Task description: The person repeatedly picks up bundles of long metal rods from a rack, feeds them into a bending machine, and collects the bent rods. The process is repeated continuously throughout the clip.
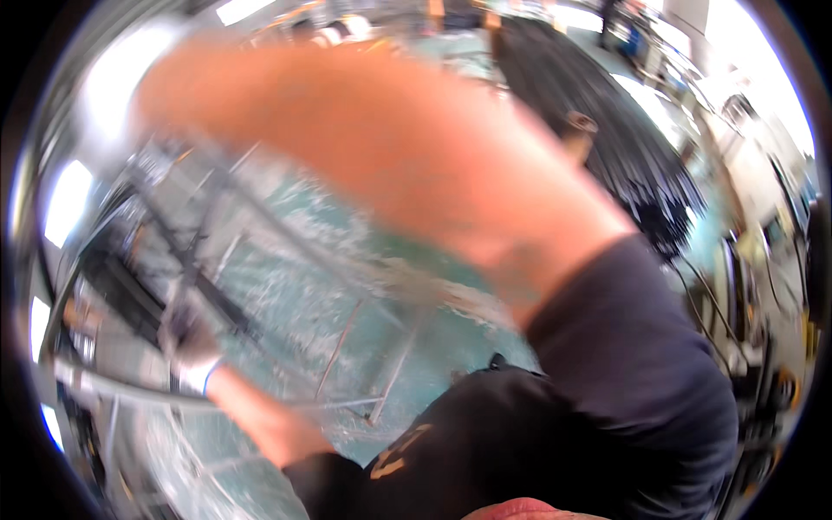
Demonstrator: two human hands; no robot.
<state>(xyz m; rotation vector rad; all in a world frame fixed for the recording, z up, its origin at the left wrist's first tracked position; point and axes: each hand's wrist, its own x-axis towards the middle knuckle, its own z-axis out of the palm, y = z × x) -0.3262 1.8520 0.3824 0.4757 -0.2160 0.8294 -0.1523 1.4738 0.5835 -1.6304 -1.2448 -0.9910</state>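
My right arm reaches up and across to the far left, smeared by motion. At its end my right hand (130, 82) shows only as a whitish blur, so its fingers cannot be made out. Lower on the left, my left hand (189, 336) wears a glove with a dark grey palm and a white, blue-edged cuff. It is at a metal tube frame (286, 230), close beside long black strips (126, 290). Blur hides whether its fingers close round anything.
A thick bundle of long black strips (598, 113) lies at the back right, with a brown roll or tube end (579, 134) beside it. A curved grey rail (130, 386) crosses the lower left. The worn green floor (303, 347) shows below. Equipment and cables line the right side.
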